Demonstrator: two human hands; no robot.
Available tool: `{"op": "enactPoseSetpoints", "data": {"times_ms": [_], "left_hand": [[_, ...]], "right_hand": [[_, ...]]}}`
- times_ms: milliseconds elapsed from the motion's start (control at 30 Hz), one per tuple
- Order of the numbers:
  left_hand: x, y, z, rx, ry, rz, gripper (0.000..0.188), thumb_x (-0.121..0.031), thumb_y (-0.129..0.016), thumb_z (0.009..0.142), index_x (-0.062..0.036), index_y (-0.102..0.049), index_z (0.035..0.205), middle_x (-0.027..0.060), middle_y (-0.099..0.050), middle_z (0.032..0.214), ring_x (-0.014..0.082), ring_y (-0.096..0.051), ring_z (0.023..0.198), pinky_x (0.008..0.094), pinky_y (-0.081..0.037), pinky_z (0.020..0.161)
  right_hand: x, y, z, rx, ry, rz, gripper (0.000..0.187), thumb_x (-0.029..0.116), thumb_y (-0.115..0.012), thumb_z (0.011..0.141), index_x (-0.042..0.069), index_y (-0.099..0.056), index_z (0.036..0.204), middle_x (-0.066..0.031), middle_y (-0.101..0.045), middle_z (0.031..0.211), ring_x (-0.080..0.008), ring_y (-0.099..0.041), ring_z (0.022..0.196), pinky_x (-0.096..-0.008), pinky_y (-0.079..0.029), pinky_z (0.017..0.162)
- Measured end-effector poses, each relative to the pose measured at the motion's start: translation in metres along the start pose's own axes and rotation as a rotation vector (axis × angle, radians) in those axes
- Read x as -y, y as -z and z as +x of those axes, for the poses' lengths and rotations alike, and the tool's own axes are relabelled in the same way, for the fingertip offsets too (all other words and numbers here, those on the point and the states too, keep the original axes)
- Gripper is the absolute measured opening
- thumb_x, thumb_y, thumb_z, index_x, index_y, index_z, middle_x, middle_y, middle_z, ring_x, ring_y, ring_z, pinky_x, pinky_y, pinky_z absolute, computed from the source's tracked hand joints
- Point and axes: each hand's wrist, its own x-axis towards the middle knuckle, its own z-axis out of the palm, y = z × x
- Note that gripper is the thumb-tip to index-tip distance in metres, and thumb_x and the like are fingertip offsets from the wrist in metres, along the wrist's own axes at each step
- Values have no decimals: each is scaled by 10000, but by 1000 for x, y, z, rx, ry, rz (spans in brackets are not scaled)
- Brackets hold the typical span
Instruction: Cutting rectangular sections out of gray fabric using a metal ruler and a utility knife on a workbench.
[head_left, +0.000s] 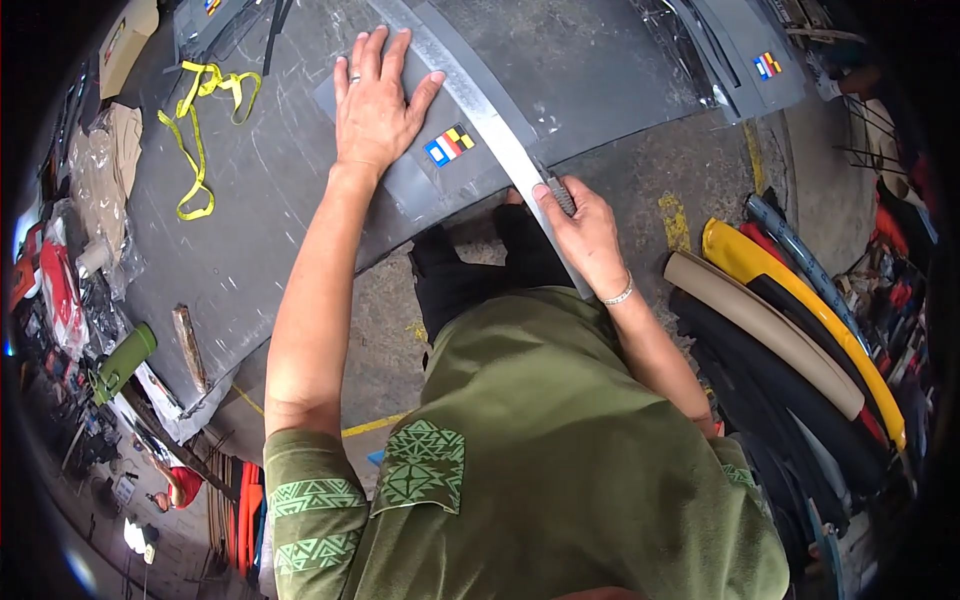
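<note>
My left hand (378, 105) lies flat with its fingers spread on a grey sheet (408, 192) on the dark worktable (270, 225). A small colourful printed patch (448, 146) shows on the sheet beside that hand. Running along the sheet is a long metal ruler (480, 110), its near end reaching past the table edge. My right hand (588, 228) is closed at this near end, thumb on the ruler. A dark ribbed handle (562, 195) also sits in its grip; any blade on it is hidden.
A yellow strap (196, 140) lies on the table's left part, and a wooden stick (190, 348) near its left edge. More grey sheets and strips (745, 70) lie at the far right. Rolls of material, including a yellow one (800, 310) and a beige one (765, 330), stand to my right.
</note>
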Motion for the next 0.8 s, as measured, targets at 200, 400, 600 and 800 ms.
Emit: {"op": "enactPoseSetpoints", "data": {"times_ms": [200,400,600,800], "left_hand": [[3,-6,2,-42,-17,-4,725,-652,-618,924,-215,-510,1493,100,-456,1563,328,-346,1501,557,-204,1239],[3,-4,3,-14,-19,32,732,-664,-645,902,-254,-520,1496,92,-441,1577,317,-324,1515,557,-197,1239],[0,1,3,24,-25,39,757,-658,-693,869,-244,-534,1483,132,-419,1583,347,-309,1516,573,-191,1233],[-6,-5,2,5,-12,17,709,-652,-660,877,-241,-552,1444,122,-397,1586,362,-279,1527,611,-168,1229]], "right_hand": [[-1,-8,13,-7,-30,162,450,410,-686,968,-2,-700,1150,-202,-684,785,-304,-664,699,-400,-517,693],[-6,-13,16,-55,-42,281,387,365,-746,929,4,-732,1068,-162,-691,772,-240,-671,713,-374,-524,699],[-18,-11,10,-93,-17,209,361,344,-762,915,21,-743,1076,-182,-721,822,-255,-705,739,-361,-538,718],[-17,-12,9,-101,5,279,378,345,-780,892,3,-724,1041,-200,-720,845,-284,-713,756,-390,-538,708]]}}
